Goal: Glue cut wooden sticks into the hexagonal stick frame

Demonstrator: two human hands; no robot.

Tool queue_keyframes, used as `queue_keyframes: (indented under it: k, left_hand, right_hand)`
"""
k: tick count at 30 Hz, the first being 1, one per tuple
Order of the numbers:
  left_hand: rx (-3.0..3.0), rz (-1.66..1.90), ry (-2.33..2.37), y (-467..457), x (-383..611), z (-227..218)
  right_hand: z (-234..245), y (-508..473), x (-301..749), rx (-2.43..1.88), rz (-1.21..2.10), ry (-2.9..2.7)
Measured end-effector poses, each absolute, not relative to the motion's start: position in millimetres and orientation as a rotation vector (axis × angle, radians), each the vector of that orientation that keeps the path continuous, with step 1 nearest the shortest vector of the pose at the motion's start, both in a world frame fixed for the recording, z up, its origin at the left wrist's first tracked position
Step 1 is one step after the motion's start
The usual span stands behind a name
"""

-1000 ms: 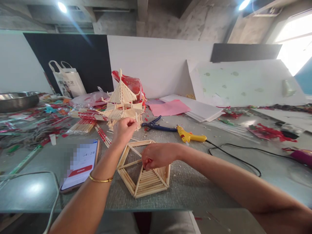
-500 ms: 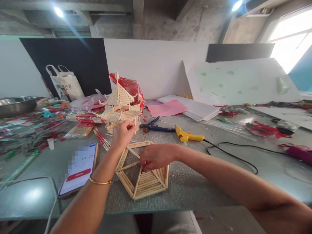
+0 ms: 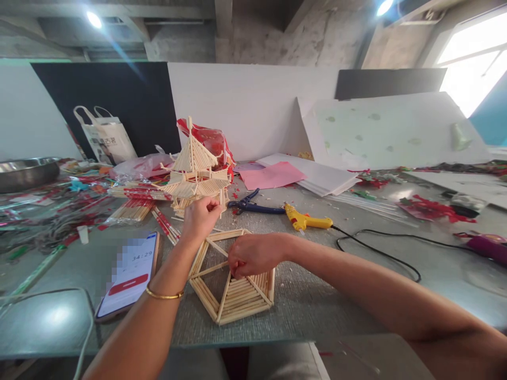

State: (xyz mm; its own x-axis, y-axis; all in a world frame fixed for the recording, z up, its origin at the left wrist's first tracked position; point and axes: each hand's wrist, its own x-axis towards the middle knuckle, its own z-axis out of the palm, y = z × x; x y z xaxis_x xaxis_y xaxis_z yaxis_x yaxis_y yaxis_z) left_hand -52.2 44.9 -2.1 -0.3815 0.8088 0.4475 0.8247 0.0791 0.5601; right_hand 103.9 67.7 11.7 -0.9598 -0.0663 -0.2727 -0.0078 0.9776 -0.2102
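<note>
A flat hexagon frame of wooden sticks (image 3: 233,295) lies on the grey table before me. My right hand (image 3: 253,254) rests on its middle, fingers curled and pressed onto the sticks. My left hand (image 3: 200,217) hovers at the frame's far edge, fingers pinched on a thin wooden stick (image 3: 220,199) that stands upright. Just behind it stands a pagoda model of sticks (image 3: 194,169).
A phone (image 3: 130,273) lies left of the frame, and a white cable (image 3: 85,338) runs at the near left. A yellow glue gun (image 3: 307,220) with a black cord (image 3: 380,244), blue pliers (image 3: 253,205), stick bundles (image 3: 132,208), pink paper (image 3: 273,175) and red scraps lie behind.
Both hands stay almost where they were; the left hand has dropped slightly toward the frame. My view shifted a little.
</note>
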Motion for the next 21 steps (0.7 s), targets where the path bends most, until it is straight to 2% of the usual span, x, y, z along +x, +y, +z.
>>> queue_keyframes:
  k: [21]
  left_hand:
    - [-1.746, -0.687, -2.302, 63, -64, -20]
  right_hand:
    - [11, 67, 105, -0.031, -0.337, 2.852]
